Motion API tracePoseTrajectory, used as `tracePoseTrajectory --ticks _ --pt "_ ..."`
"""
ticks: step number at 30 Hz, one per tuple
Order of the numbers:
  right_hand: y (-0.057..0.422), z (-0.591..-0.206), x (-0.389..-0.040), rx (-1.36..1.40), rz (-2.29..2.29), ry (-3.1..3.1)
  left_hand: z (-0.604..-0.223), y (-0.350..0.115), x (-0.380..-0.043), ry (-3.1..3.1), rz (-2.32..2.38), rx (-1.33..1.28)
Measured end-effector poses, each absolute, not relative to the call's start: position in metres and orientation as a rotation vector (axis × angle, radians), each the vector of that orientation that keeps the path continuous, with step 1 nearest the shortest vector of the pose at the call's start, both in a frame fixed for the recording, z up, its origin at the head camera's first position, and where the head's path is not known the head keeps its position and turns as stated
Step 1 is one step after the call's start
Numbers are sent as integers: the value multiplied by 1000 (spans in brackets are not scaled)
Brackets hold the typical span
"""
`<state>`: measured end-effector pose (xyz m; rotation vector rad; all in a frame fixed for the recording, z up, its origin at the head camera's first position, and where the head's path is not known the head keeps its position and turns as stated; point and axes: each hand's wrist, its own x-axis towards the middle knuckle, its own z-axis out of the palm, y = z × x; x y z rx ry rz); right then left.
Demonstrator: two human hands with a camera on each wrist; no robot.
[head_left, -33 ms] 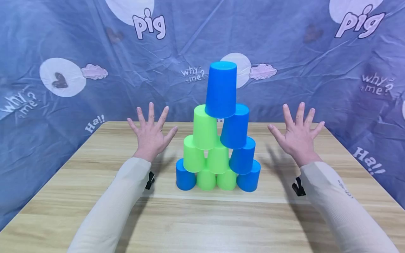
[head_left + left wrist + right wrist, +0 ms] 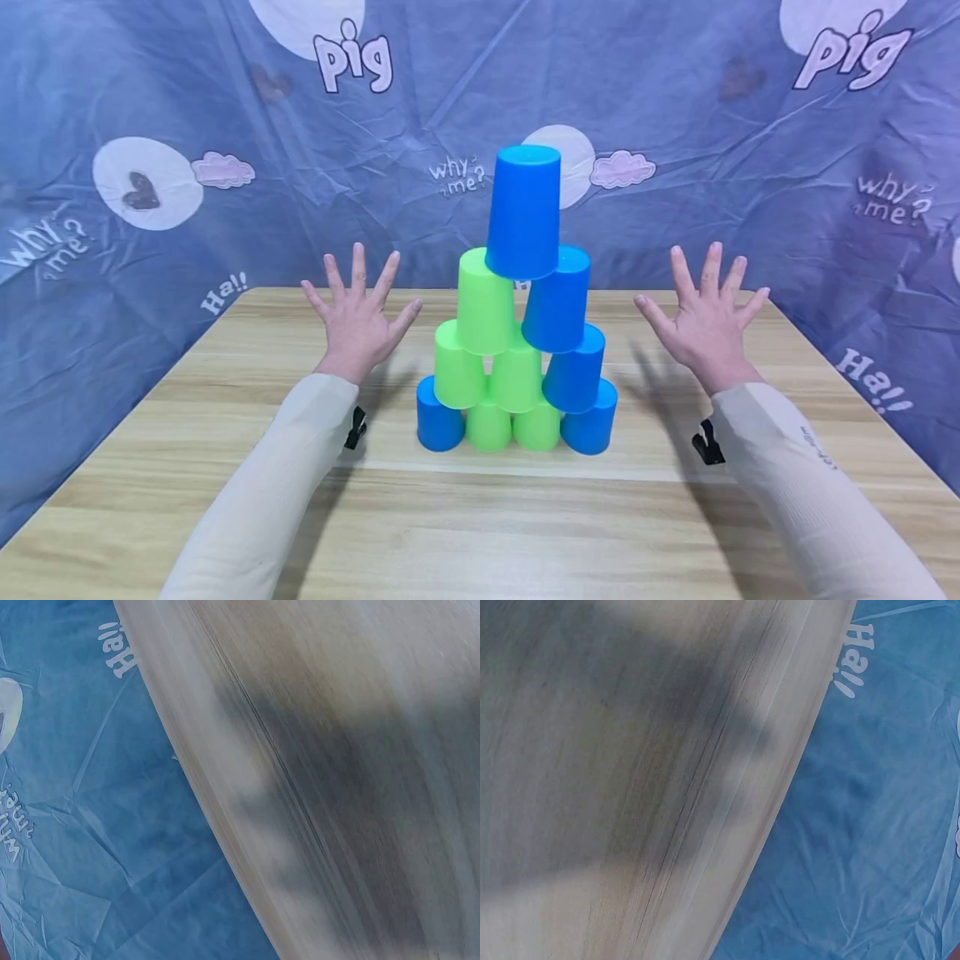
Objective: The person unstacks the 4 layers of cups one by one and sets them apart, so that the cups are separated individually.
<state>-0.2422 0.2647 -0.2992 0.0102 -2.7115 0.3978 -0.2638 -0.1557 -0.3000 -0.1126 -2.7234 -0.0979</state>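
A pyramid of upside-down plastic cups stands in the middle of the head view. Its top is one blue cup (image 2: 523,212), resting on a green cup (image 2: 486,304) and a blue cup (image 2: 557,304). The row below has two green cups and a blue cup (image 2: 574,371) at its right end. At the base, two green cups sit between a left blue cup (image 2: 438,417) and a right blue cup (image 2: 590,421). My left hand (image 2: 358,325) is held left of the pyramid, fingers spread, touching no cup. Likewise my right hand (image 2: 708,329) spreads its fingers to the right. Neither wrist view shows a hand.
The cups stand on a wood-grain table (image 2: 480,533). Behind it hangs a creased blue cloth (image 2: 420,92) with printed words and clouds. Both wrist views show the table edge, the cloth and soft dark shadows on the wood (image 2: 345,757).
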Motion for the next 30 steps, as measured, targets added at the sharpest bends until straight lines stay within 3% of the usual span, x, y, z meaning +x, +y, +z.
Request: tracePoseTrajectory --ticks 13,22,30 --pt "261 -282 -239 37 455 -2687 -297 -155 -260 -2661 -327 -174" --pt "241 -244 -231 228 673 -2549 -287 -154 -237 -2447 -701 -328" --pt "210 -198 -218 450 814 -2414 -281 -152 -213 -2365 -1161 -310"
